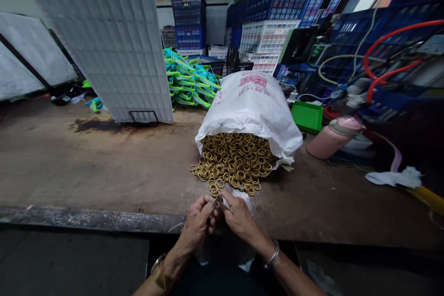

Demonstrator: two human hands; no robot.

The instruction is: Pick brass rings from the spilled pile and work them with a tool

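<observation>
- Working right at the front edge of the table (104,171), left hand (200,216) and right hand (239,216), fingertips close together!
- Left: fingers curled in a pinch; whether anything sits between them, I can't tell.
- Right: gripping a small pale object (225,203), mostly covered.
- Just beyond, brass-coloured rings (236,159) spill from a white sack (249,106) lying on its side, mouth towards the person!

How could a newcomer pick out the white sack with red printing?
On the brown wooden table, beyond the left hand and right hand, lies the bulging white sack with red printing. Unlike the upright white ribbed panel to its left, its open mouth spills gold-coloured rings.
</observation>
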